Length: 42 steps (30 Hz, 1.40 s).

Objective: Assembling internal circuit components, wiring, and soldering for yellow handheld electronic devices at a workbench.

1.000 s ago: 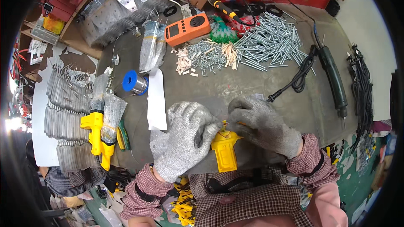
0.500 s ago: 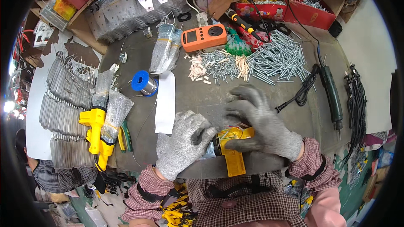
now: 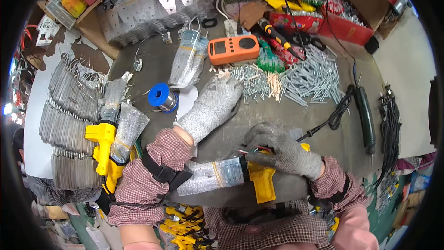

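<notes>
My gloved left hand (image 3: 213,104): mottled pale grey. My gloved right hand (image 3: 282,150): darker grey. My sleeves (image 3: 132,208): fine red-and-white check; apron (image 3: 273,228), brown-and-cream check. I note housing (image 3: 262,186) yellow, meter (image 3: 227,51) orange, spool (image 3: 158,95) blue.

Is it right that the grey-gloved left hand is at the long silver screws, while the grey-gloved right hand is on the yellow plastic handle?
Not quite: the head view shows the left hand at the small pale oblong pieces, left of the long silver screws. The right hand is on the yellow plastic handle.
</notes>
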Motion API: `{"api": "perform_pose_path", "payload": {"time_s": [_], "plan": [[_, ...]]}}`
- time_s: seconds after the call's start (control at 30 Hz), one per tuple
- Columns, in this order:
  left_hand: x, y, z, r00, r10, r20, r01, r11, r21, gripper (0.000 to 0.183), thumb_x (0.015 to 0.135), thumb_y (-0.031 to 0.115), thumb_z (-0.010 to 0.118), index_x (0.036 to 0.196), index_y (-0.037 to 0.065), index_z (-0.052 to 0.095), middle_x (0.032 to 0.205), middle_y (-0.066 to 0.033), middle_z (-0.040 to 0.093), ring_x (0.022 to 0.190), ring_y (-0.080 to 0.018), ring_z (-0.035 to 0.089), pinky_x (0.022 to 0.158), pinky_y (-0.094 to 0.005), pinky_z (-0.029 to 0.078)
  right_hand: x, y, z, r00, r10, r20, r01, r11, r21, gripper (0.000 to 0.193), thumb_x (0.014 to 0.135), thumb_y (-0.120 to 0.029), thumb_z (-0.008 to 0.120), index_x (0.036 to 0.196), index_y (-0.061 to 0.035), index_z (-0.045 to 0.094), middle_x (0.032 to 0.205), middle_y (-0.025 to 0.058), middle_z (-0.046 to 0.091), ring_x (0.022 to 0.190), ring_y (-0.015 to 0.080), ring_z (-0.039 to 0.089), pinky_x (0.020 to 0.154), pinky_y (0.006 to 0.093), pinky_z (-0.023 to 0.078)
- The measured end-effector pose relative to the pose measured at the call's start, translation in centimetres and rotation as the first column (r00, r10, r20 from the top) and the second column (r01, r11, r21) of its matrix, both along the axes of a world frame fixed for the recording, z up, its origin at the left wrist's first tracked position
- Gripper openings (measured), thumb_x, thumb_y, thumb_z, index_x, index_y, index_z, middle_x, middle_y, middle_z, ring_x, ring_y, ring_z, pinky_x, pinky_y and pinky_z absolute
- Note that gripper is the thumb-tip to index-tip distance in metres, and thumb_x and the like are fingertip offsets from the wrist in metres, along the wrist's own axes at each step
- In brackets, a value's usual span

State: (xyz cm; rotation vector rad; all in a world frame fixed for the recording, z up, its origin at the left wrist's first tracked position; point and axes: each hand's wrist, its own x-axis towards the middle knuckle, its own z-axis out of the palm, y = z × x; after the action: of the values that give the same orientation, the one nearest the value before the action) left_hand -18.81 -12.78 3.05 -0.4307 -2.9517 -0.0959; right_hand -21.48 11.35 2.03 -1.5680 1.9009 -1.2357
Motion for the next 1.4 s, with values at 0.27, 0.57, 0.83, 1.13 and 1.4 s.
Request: {"api": "perform_pose_path", "payload": {"time_s": [0.27,0.57,0.83,1.13,1.4], "plan": [[9.7,3.6,3.9,0.890,0.133,0.435,-0.455,0.207,0.866,0.014,0.091,0.002,0.063,0.106,0.003,0.062,0.102,-0.0058,0.066,0.091,-0.0121,0.064,0.083,-0.0281,0.052,0.0,0.2,0.2,0.999,-0.014,0.039,0.013,1.000,0.025,0.024,0.089,-0.024,0.071,0.104,-0.0061,0.066,0.111,0.0103,0.061,0.109,0.0334,0.056,0.097,0.0446,0.045],[12.0,4.7,3.2,0.874,0.161,0.459,-0.484,0.199,0.852,0.014,0.091,-0.001,0.069,0.104,0.000,0.067,0.106,-0.0061,0.064,0.102,-0.0156,0.062,0.092,-0.0298,0.049,-0.5,0.3,0.5,0.997,0.034,0.064,-0.037,0.998,0.053,0.024,0.091,-0.023,0.069,0.106,-0.0037,0.065,0.111,0.0121,0.060,0.109,0.0327,0.055,0.098,0.0439,0.044],[12.0,4.9,3.3,0.892,0.169,0.418,-0.448,0.214,0.868,0.014,0.090,-0.001,0.070,0.104,-0.001,0.067,0.106,-0.0089,0.062,0.104,-0.0180,0.061,0.093,-0.0311,0.049,-0.3,0.4,0.2,0.997,0.033,0.064,-0.034,0.999,0.011,0.025,0.091,-0.021,0.069,0.109,-0.0046,0.065,0.115,0.0128,0.060,0.113,0.0338,0.055,0.100,0.0450,0.043],[11.5,5.8,2.7,0.951,0.078,0.300,-0.289,0.571,0.769,0.016,0.088,0.000,0.072,0.104,-0.002,0.069,0.102,-0.0111,0.066,0.097,-0.0212,0.065,0.088,-0.0322,0.052,0.0,0.3,0.5,0.999,0.036,0.018,-0.035,0.999,-0.025,0.017,0.086,-0.015,0.075,0.099,-0.0083,0.066,0.110,0.0079,0.063,0.109,0.0295,0.059,0.098,0.0430,0.044],[10.8,5.4,1.6,0.841,-0.046,0.538,-0.528,0.138,0.838,0.022,0.088,0.003,0.073,0.110,0.001,0.072,0.105,-0.0116,0.069,0.099,-0.0198,0.067,0.088,-0.0326,0.052,-1.2,0.9,1.1,0.996,0.060,-0.066,-0.051,0.991,0.125,0.029,0.083,-0.024,0.076,0.106,-0.0085,0.067,0.112,0.0099,0.060,0.111,0.0342,0.055,0.100,0.0453,0.041]]}}
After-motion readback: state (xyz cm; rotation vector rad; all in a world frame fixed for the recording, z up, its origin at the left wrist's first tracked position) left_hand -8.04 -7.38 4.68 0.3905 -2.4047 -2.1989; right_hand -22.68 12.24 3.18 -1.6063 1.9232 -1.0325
